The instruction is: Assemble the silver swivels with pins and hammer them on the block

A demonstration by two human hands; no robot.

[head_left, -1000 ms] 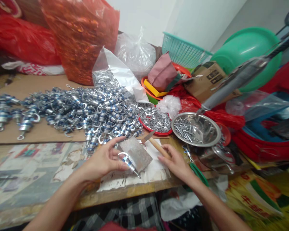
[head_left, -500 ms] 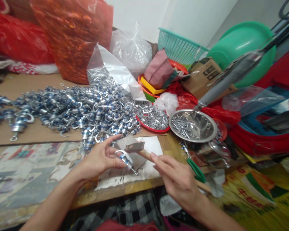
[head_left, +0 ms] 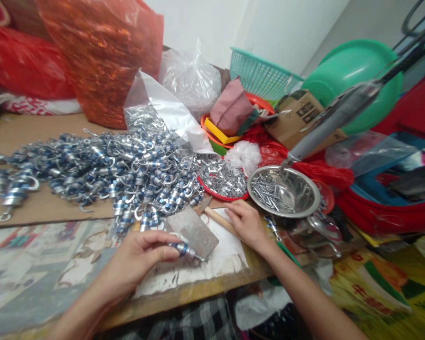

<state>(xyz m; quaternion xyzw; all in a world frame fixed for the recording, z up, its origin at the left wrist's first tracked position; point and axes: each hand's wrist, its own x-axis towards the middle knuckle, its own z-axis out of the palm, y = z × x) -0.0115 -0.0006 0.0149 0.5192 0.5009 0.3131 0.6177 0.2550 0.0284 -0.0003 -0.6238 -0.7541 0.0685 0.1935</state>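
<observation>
Between thumb and fingers my left hand (head_left: 152,250) pinches a blue and silver metal fitting (head_left: 187,250) with a hooked end, over the near-left part of a grey metal block (head_left: 193,231). A hammer with a wooden handle (head_left: 219,221) lies behind and right of the block, its head near the pile's edge. Over the handle is my right hand (head_left: 246,224), fingers bent and reaching to the far side; whether they still grip the handle is unclear. White paper (head_left: 230,250) lies under the block.
A large pile of blue and silver fittings (head_left: 127,165) covers the cardboard at left. Behind my right hand are a red tray of small metal clips (head_left: 221,179) and a steel bowl (head_left: 301,193) holding pins. A green-handled tool (head_left: 288,252) lies at the table's right edge.
My right hand and the hammer have moved back and away from the fitting, uncovering the block. My left hand has shifted slightly left and down, with the fitting tilted flatter.
</observation>
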